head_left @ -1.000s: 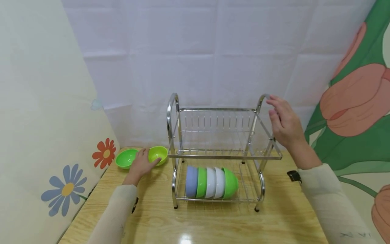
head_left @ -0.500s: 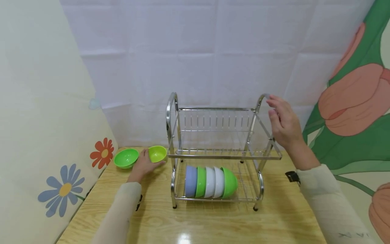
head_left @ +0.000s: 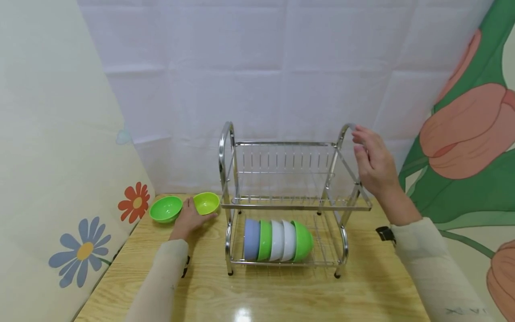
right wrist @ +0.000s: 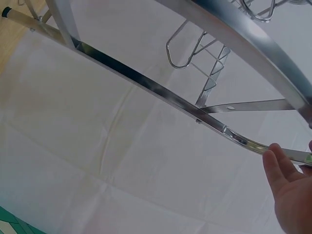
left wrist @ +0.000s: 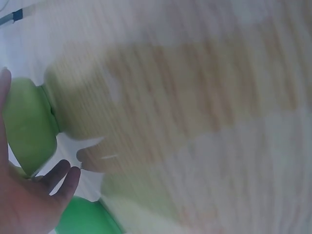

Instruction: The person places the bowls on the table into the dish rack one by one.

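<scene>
A yellow-green bowl (head_left: pixel 207 203) stands at the back left of the table. My left hand (head_left: pixel 190 220) holds it from the near left side, the thumb along its front; in the left wrist view this bowl (left wrist: pixel 30 122) lies between thumb and fingers. Just left of that hand is a green bowl (head_left: pixel 166 209). My right hand (head_left: pixel 375 162) grips the top right handle of a two-tier metal dish rack (head_left: pixel 297 207); the right wrist view has the fingertips at the curved rail (right wrist: pixel 236 137). Part of the grip is hidden there.
On the rack's lower tier several bowls stand on edge in a row: a blue bowl (head_left: pixel 251 239), white ones (head_left: pixel 277 241) and green ones (head_left: pixel 303 241). A white cloth (head_left: pixel 265 89) hangs behind. Flower-painted panels (head_left: pixel 60 134) flank the wood-grain table (head_left: pixel 209 290).
My left hand has shifted slightly right and nearer, and its thumb has come down from over the yellow-green bowl to its near side. The right hand stays at the rack.
</scene>
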`<action>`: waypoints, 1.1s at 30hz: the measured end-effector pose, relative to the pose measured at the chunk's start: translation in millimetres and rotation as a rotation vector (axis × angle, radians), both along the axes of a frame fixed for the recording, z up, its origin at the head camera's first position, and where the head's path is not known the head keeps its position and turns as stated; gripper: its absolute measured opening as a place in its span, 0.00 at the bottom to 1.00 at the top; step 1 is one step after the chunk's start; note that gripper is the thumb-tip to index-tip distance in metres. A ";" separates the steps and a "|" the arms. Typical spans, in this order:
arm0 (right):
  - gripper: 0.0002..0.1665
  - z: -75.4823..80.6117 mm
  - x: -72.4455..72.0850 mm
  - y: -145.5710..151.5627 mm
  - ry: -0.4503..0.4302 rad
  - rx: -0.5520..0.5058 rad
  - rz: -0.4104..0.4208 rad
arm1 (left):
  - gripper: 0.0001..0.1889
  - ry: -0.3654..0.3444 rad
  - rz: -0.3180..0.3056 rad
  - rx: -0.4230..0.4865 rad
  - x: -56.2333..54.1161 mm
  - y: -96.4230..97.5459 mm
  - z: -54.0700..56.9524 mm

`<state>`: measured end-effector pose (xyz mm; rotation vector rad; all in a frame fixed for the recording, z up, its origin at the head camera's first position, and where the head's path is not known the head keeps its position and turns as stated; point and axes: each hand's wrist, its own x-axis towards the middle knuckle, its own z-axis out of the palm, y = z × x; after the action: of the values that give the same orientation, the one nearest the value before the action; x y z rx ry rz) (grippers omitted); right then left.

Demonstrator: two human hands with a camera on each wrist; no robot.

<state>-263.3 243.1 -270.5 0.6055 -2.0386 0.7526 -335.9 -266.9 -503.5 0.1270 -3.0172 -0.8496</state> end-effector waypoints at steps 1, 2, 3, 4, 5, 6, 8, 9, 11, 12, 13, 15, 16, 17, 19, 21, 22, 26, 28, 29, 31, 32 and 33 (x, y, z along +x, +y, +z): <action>0.21 0.0 -0.1 0.3 -0.002 0.002 0.000 | 0.68 -0.001 0.000 0.004 -0.2 0.4 0.0; 0.21 -0.2 -0.2 0.6 -0.002 0.005 0.001 | 0.68 -0.003 0.000 0.004 -0.4 0.9 -0.1; 0.22 -0.3 -0.3 0.8 -0.006 0.007 0.003 | 0.68 -0.003 0.001 0.008 -0.5 1.5 -0.2; 0.22 -0.3 -0.2 0.9 -0.009 0.006 0.006 | 0.67 -0.004 0.002 0.015 -0.7 2.0 -0.2; 0.21 -0.4 -0.2 0.9 -0.012 0.008 0.006 | 0.67 -0.005 0.004 0.022 -1.0 2.3 -0.3; 0.22 -0.5 -0.1 1.0 -0.017 0.009 0.006 | 0.66 -0.008 0.006 0.030 -1.1 3.0 0.2; 0.22 -0.7 0.1 1.1 -0.025 0.010 0.004 | 0.65 -0.013 0.007 0.040 -1.5 4.3 0.6; 0.22 -0.7 0.0 1.1 -0.032 0.011 0.004 | 0.64 -0.015 0.010 0.048 -1.9 4.9 0.9; 0.22 -0.2 0.3 1.1 -0.044 0.015 -0.003 | 0.63 -0.022 0.015 0.056 -3.7 5.9 0.8; 0.22 0.1 0.5 1.0 -0.051 0.016 -0.006 | 0.63 -0.028 0.014 0.058 -4.3 6.4 0.8; 0.22 0.5 0.5 1.0 -0.055 0.019 -0.008 | 0.63 -0.030 0.014 0.056 -5.0 6.6 0.6; 0.22 0.9 0.8 0.9 -0.062 0.025 -0.010 | 0.64 -0.038 0.017 0.062 -6.0 7.3 0.7; 0.22 0.9 0.9 0.9 -0.063 0.029 -0.012 | 0.64 -0.040 0.017 0.065 -6.2 7.7 0.6; 0.22 0.8 0.8 1.1 -0.064 0.031 -0.013 | 0.64 -0.039 0.015 0.065 -6.0 8.3 0.9; 0.23 0.5 0.7 1.3 -0.063 0.036 -0.013 | 0.63 -0.033 0.013 0.070 -5.8 9.6 1.1; 0.23 0.1 0.8 1.5 -0.060 0.038 -0.017 | 0.63 -0.021 0.006 0.069 -5.5 10.9 0.7; 0.23 -0.1 0.8 1.6 -0.058 0.038 -0.018 | 0.63 -0.015 0.001 0.069 -5.5 11.6 0.5; 0.23 -0.3 0.5 1.4 -0.045 0.042 -0.019 | 0.63 -0.003 -0.011 0.068 -5.4 13.7 -0.4; 0.23 0.0 0.3 0.9 -0.044 0.043 -0.016 | 0.63 0.001 -0.011 0.073 -5.3 14.5 -0.6; 0.23 0.2 0.2 0.7 -0.046 0.045 -0.017 | 0.63 0.004 -0.013 0.070 -5.0 14.9 -0.8; 0.23 0.6 0.4 0.3 -0.051 0.047 -0.018 | 0.63 0.010 -0.016 0.069 -4.7 15.6 -0.9; 0.23 0.6 0.6 0.3 -0.055 0.047 -0.020 | 0.63 0.013 -0.018 0.073 -4.5 16.0 -0.9; 0.23 0.6 0.9 0.4 -0.059 0.047 -0.022 | 0.63 0.015 -0.023 0.072 -4.3 16.5 -0.8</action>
<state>-262.3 243.5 -269.9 0.5926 -2.1193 0.7193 -340.2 -250.5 -504.3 0.0868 -2.9810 -0.9575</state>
